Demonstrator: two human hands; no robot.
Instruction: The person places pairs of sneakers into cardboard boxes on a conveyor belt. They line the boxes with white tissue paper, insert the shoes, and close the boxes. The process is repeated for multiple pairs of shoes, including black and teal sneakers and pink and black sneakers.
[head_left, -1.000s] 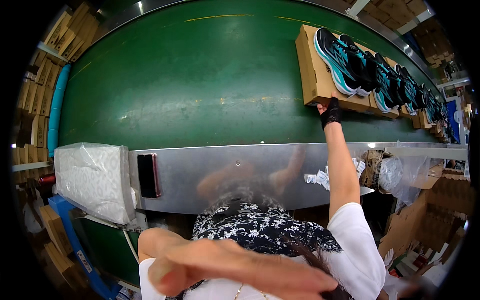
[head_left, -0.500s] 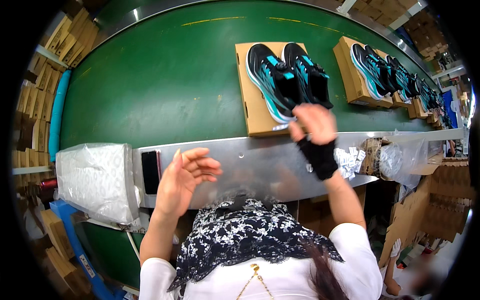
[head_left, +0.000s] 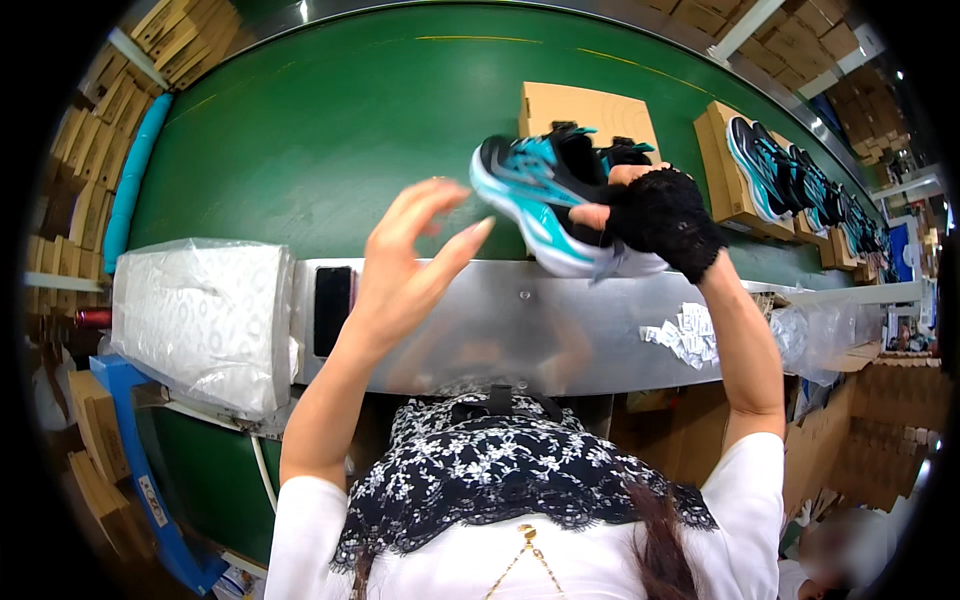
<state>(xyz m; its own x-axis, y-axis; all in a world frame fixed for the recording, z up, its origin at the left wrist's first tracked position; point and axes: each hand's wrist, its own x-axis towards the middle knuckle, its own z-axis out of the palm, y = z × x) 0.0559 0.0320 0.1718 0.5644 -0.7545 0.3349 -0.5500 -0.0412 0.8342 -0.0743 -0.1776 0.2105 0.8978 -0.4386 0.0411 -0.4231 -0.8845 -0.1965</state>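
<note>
A pair of black and teal sneakers [head_left: 535, 195] with white soles is held up by my right hand [head_left: 655, 215], which wears a black fingerless glove. My thumb and fingers grip the shoes at their heel end; the second shoe is mostly hidden behind the first. The toes point left, just in front of a brown shoebox [head_left: 590, 108] lying on the green belt [head_left: 330, 150]. Close to the toe of the nearer shoe, my bare left hand [head_left: 415, 260] is open, fingers apart and holding nothing.
Along the near side runs a metal ledge [head_left: 480, 320] with white paper slips [head_left: 690, 335], a phone [head_left: 333, 310] and a plastic-wrapped stack of patterned paper [head_left: 200, 330]. More boxes topped with sneakers [head_left: 765, 175] line the belt at right. A blue roll [head_left: 133, 190] borders the left.
My right hand has taken hold of the sneakers and lifted them off the box toward me, turning them. My left hand has moved up and right toward their toes.
</note>
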